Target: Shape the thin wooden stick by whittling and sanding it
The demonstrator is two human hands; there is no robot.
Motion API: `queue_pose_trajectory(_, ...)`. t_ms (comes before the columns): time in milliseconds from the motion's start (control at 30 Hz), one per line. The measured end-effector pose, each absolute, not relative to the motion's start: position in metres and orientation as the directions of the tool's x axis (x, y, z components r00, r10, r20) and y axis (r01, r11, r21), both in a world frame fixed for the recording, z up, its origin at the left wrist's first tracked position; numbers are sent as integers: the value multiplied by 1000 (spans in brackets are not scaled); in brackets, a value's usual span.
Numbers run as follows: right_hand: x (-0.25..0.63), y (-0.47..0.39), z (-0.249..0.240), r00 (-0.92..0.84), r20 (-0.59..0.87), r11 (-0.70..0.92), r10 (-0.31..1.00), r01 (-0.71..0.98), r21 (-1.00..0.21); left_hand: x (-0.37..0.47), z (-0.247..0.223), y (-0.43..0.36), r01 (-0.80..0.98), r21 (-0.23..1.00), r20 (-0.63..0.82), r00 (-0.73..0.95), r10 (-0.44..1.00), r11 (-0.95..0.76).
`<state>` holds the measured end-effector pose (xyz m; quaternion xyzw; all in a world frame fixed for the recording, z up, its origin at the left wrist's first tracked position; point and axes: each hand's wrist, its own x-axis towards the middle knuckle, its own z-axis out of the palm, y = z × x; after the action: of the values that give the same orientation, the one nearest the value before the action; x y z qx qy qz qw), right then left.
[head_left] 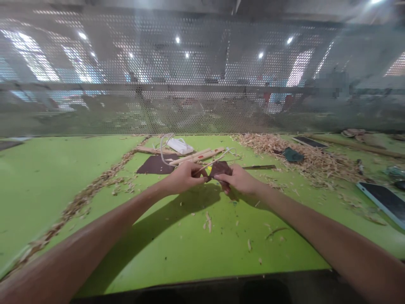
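Observation:
Over the green tabletop [190, 236] my two hands are close together, fingertips almost meeting. My right hand [242, 179] is closed on a small piece of dark brown sheet [220, 168], which looks like sandpaper and stands up above the thumb. My left hand [185, 179] is pinched, its fingertips at a small dark thing between the hands that I cannot make out. A pale cord [215, 160] runs just behind the left fingers. A larger dark brown sheet [152, 164] lies flat behind the left hand, with pale wooden strips [202, 156] partly beside it.
A white power strip [180, 146] sits behind the wooden strips. Wood shavings [262, 143] are heaped at the back right around a dark green cloth [292, 155]. A phone [386, 200] lies at the right. More shavings [85, 190] line a seam at left. A perforated screen [202, 84] closes the back.

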<state>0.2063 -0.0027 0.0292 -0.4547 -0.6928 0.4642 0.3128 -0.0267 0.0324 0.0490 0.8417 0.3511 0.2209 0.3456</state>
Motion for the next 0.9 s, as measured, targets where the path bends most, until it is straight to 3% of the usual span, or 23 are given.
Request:
queue_pose_trajectory(300, 208, -2, 29, -380, -95, 40, 920, 331, -943, -29, 52, 32, 462, 716, 101, 673, 732, -523)
queue_pose_trajectory(467, 205, -1, 30, -343, -128, 31, 931, 421, -907, -29, 54, 31, 439, 733, 74, 708, 703, -520)
queue_pose_trajectory(733, 204, -7, 24, -302, -87, 16, 949, 325, -945, -30, 54, 32, 409, 735, 91, 730, 677, -541)
queue_pose_trajectory(900, 205, -4, 24, -313, -165, -46, 935, 357, -933, -31, 52, 33, 400, 735, 88, 744, 662, -547)
